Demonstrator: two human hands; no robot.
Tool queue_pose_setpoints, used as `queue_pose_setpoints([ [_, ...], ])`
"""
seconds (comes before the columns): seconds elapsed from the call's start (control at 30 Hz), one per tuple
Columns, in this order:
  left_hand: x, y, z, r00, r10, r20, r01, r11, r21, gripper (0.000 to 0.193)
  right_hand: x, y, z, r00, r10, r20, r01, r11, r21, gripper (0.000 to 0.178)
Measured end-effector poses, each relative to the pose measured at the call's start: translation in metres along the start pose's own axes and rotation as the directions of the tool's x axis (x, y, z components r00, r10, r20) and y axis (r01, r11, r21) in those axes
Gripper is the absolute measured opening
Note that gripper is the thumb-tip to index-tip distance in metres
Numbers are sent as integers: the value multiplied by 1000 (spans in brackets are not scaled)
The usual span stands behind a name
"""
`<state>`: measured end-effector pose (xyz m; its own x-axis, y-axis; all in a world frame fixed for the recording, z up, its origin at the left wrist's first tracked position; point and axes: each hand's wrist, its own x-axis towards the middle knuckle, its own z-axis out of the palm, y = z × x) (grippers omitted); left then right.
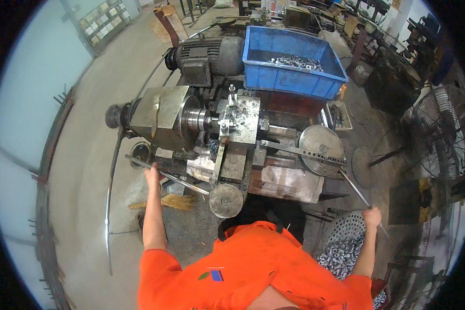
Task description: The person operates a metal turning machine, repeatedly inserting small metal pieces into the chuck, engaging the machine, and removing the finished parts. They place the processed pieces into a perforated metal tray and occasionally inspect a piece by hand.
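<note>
Small lathe (212,129) | left hand (151,174) fingers curled on long lever bar (175,179) at machine front | right hand (372,216) fist closed round thin rod handle (354,187) under handwheel (321,143) | step, judged: working both levers mid-cycle | next calls for steady, coordinated pull | blue crate (289,77) of parts behind.

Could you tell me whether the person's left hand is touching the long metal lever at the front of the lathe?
Touching: in the head view the left hand is wrapped around the near end of the long metal lever.
</note>
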<state>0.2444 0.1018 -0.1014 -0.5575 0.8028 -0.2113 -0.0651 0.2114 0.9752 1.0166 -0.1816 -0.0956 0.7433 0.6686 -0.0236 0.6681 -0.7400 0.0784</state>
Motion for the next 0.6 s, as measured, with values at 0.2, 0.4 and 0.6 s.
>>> queue_pose_setpoints([
  [0.2,5,-10,-16,1000,2,-5,-2,999,42,24,-107,-31,13,996,-83,-20,85,976,200,24],
  [0.4,6,-9,-10,997,0,-80,-1,1000,-6,26,-162,-56,49,988,-99,121,-15,713,701,17],
  [0.6,4,-9,-11,995,25,-93,-24,1000,6,26,-173,-79,21,967,-118,224,-108,609,786,20],
])
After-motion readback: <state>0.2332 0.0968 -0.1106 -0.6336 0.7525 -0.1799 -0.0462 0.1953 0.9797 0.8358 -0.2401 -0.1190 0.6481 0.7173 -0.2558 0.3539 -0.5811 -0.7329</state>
